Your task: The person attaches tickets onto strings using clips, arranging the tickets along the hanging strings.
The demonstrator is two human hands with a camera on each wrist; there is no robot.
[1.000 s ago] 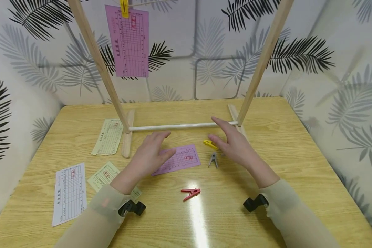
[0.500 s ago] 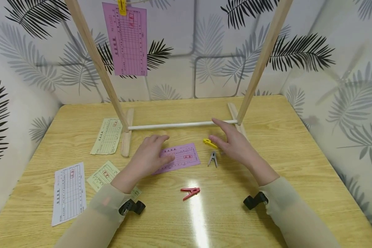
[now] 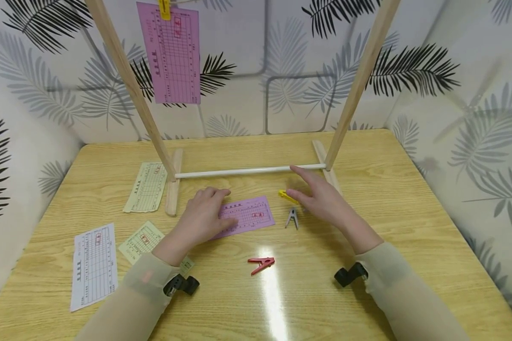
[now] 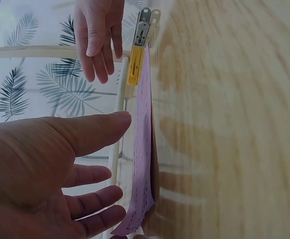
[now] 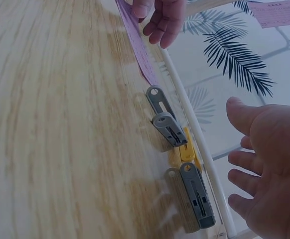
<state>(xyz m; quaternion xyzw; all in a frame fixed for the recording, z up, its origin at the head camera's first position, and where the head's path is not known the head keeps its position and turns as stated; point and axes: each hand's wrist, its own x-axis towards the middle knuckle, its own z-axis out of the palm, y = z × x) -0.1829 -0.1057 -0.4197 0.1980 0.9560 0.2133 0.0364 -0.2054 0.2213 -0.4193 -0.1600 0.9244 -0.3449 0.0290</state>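
Observation:
In the head view, my left hand (image 3: 200,215) reaches over the left part of a purple printed paper slip (image 3: 251,215) on the table, its fingers relaxed and holding nothing. The left wrist view shows the thumb and fingertips beside the slip's raised edge (image 4: 141,149). My right hand (image 3: 324,199), also holding nothing, spreads its thumb and fingers above several clothespins. A yellow clothespin (image 3: 288,196) lies at its thumb tip, with a grey clothespin (image 3: 292,218) just nearer. Another grey clothespin (image 5: 197,196) shows in the right wrist view, hidden under the hand in the head view.
A wooden frame (image 3: 341,123) with a white crossbar (image 3: 247,172) stands behind the hands. A yellow clothespin (image 3: 164,9) holds a purple slip (image 3: 175,61) on its line. Left lie a white slip (image 3: 95,270) and yellow-green slips (image 3: 147,187); a red clothespin (image 3: 262,264) lies in front.
Both hands have sunk slightly toward the table, the left one closer to the purple slip. The view has shifted a little; slips and clothespins lie as before.

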